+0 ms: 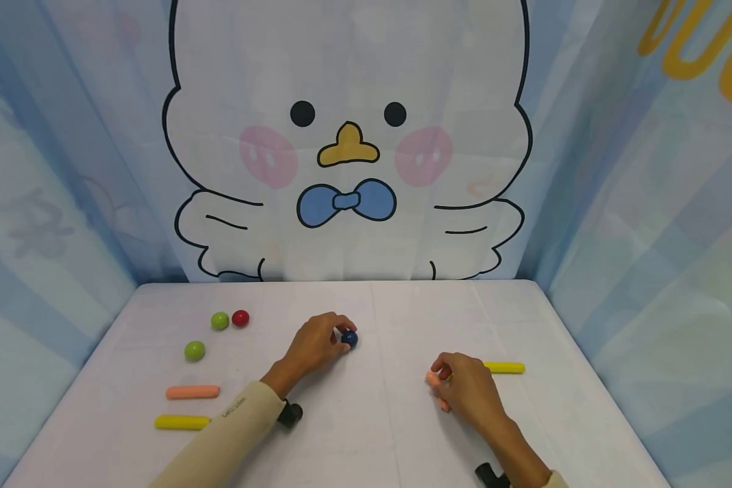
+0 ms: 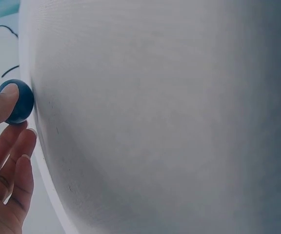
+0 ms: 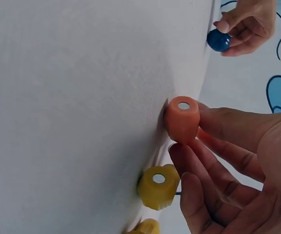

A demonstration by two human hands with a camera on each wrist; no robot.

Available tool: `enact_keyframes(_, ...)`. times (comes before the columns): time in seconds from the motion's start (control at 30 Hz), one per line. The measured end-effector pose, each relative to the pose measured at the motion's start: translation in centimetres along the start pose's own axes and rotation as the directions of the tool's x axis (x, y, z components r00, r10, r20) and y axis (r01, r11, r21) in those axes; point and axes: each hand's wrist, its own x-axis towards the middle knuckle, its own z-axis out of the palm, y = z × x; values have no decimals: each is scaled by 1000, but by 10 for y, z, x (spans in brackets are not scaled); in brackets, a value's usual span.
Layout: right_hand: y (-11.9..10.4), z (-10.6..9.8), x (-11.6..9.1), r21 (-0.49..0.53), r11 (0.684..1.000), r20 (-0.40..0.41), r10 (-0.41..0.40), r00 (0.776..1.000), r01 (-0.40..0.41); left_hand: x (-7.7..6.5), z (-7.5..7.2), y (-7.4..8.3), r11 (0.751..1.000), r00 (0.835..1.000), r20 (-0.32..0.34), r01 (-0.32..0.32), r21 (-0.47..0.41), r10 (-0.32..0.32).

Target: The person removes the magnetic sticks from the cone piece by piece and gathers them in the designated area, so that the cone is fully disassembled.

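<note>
Near the middle of the table, my left hand pinches a dark blue ball between thumb and fingers. The left wrist view shows the thumb across the ball, close against the tabletop. To the right, my right hand pinches an orange stick, largely covered by the fingers in the head view. Its end, seen in the right wrist view, carries a small shiny disc. Just beyond the right hand lies a yellow stick, partly hidden behind it. Two yellow ends appear below the orange stick in the right wrist view.
On the table's left side are two green balls, a red ball, an orange stick and a yellow stick, which meets the left sleeve's outline. Printed curtains enclose the white table at the back and sides.
</note>
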Motion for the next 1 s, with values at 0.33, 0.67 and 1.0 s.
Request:
enact_keyframes(0.33, 2, -3, -5, 19, 1000, -18, 15, 1000, -15, 1, -1, 1, 1000, 1000, 9, 6, 23, -6)
enact_keyframes(0.67, 1, -1, -6, 14, 998, 25, 63, 998, -63, -5, -17, 1, 998, 998, 37, 41, 55, -43)
enact_keyframes(1.0, 3, -2, -5, 18, 997, 33, 71, 997, -71, -25, -56, -16, 995, 998, -1, 60, 83, -60)
